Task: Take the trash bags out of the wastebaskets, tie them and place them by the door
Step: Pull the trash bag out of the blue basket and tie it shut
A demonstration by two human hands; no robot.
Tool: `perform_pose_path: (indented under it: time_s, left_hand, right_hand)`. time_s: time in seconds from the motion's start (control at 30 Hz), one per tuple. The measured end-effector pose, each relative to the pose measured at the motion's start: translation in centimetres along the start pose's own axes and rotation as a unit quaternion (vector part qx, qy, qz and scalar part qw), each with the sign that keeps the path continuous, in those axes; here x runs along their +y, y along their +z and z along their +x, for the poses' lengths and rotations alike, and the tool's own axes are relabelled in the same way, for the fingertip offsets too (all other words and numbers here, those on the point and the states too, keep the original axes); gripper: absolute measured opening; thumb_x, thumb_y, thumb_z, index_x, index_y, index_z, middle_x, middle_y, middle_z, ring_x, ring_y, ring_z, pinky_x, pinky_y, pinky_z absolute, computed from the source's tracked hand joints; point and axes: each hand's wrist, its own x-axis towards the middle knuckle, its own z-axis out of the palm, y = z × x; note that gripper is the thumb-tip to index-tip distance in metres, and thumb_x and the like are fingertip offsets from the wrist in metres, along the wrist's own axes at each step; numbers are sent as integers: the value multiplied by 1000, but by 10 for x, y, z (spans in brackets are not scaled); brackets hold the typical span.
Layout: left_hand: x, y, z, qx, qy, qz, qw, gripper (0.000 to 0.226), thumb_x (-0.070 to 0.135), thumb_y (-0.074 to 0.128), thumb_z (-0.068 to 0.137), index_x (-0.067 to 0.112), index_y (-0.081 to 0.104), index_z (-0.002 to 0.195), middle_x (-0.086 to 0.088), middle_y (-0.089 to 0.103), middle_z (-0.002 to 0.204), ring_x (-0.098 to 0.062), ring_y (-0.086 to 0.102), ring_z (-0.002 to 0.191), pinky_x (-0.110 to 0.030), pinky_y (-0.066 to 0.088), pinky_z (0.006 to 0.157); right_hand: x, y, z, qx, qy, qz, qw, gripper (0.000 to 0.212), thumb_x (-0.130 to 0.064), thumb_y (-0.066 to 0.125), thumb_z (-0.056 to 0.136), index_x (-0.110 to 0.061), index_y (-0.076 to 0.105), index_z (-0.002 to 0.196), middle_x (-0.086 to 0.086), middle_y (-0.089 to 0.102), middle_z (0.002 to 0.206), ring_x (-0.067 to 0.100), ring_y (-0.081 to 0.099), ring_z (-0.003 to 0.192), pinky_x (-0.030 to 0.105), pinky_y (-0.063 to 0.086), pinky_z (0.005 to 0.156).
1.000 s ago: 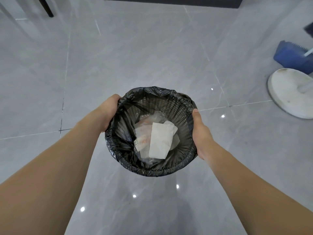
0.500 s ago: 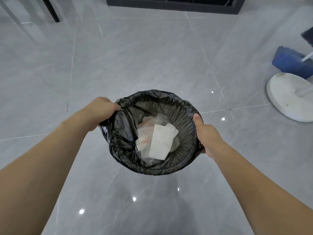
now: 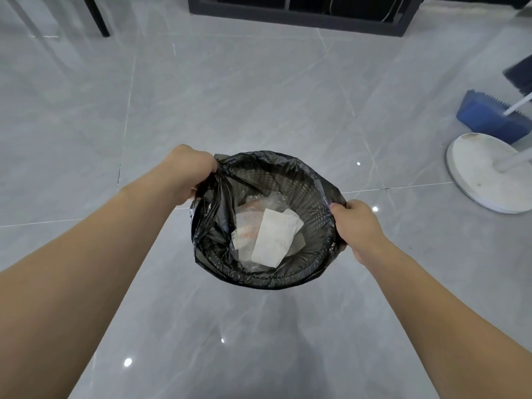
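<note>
A round mesh wastebasket point(image 3: 313, 197) lined with a thin black trash bag point(image 3: 213, 234) stands on the grey tile floor below me. White paper and clear plastic wrappers point(image 3: 270, 234) lie at its bottom. My left hand point(image 3: 193, 171) grips the bag's left edge, which is bunched and lifted off the rim. My right hand point(image 3: 355, 226) pinches the bag's edge at the right rim, where the film is pulled outward. The near edge of the bag still wraps the rim.
A white round stand base point(image 3: 486, 174) with a pole sits at the right, with a blue dustpan point(image 3: 489, 116) and a broom behind it. A dark low cabinet point(image 3: 302, 12) runs along the far wall, and a black furniture leg point(image 3: 98, 15) stands far left.
My left hand has pulled the bag's left edge off the rim and gathered it. My right hand shifted from the basket's side to pinching the bag at the right rim.
</note>
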Motion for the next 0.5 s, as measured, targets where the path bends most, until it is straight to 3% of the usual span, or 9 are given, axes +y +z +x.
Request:
perform_pose_path:
  time_s: [0.1, 0.23, 0.33, 0.4, 0.5]
  left_hand:
    - [0, 0, -4, -4, -2, 6, 1000, 9, 0, 54, 83, 6, 48, 78, -12, 48, 70, -24, 48, 53, -18, 40, 41]
    - [-5, -8, -12, -26, -15, 109, 994, 21, 20, 57, 63, 3, 52, 76, -19, 59, 76, -33, 61, 66, -40, 50, 65]
    - [-8, -8, -17, -64, -38, 208, 975, 31, 27, 57, 69, 2, 59, 87, -22, 69, 93, -41, 70, 82, -54, 57, 80]
    - [-7, -8, -23, -71, -50, 262, 961, 26, 28, 54, 80, 4, 58, 87, -19, 68, 90, -40, 71, 75, -51, 59, 77]
    - [-8, -8, -25, -66, -63, 338, 937, 31, 31, 46, 90, 3, 58, 87, -19, 69, 83, -35, 72, 63, -43, 60, 76]
  right_hand:
    - [-8, -1, -5, 6, -5, 34, 999, 23, -20, 49, 87, -15, 39, 67, 4, 42, 65, 22, 42, 64, 36, 38, 61]
    - [-16, -7, -12, 3, 30, 99, 995, 12, -19, 47, 89, -13, 46, 78, 10, 50, 79, 24, 48, 70, 43, 53, 63]
    - [-20, -10, -16, -6, 54, 132, 990, 16, -16, 45, 93, -11, 46, 79, 12, 50, 80, 25, 49, 70, 39, 46, 62]
    - [-24, -13, -20, -12, 73, 152, 986, 20, -13, 46, 94, -12, 48, 75, 12, 54, 77, 25, 52, 66, 36, 44, 62]
    - [-30, -16, -27, -59, 109, 150, 981, 16, -16, 49, 94, -8, 62, 90, 11, 65, 81, 24, 60, 61, 27, 49, 52]
